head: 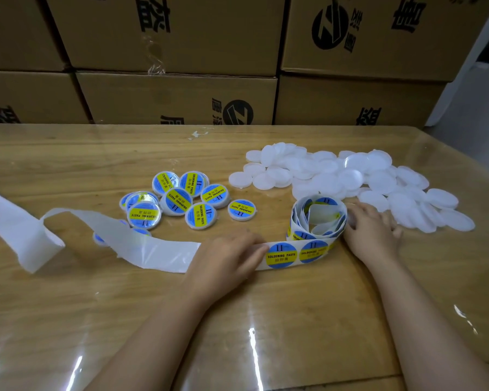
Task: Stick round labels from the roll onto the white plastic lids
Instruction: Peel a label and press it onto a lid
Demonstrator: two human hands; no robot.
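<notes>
L hand [229,258] presses label strip [297,253], R hand [371,232] touches roll [318,218].

- A wooden table [96,292] is covered by a clear glossy film [449,277].
- Plain white lids [378,182] are heaped in a loose, overlapping pile at the right.
- Labelled lids [178,200] are clustered left of centre, well apart from the pile.
- A loosely coiled label roll [318,218] is stood on edge between the two groups.
- Its strip [297,253] is laid flat toward the near side, with two labels showing.
- Empty backing paper [141,249] is trailed leftward, partly over one labelled lid.
- A small white scrap [198,134] is seen near the far edge.
</notes>
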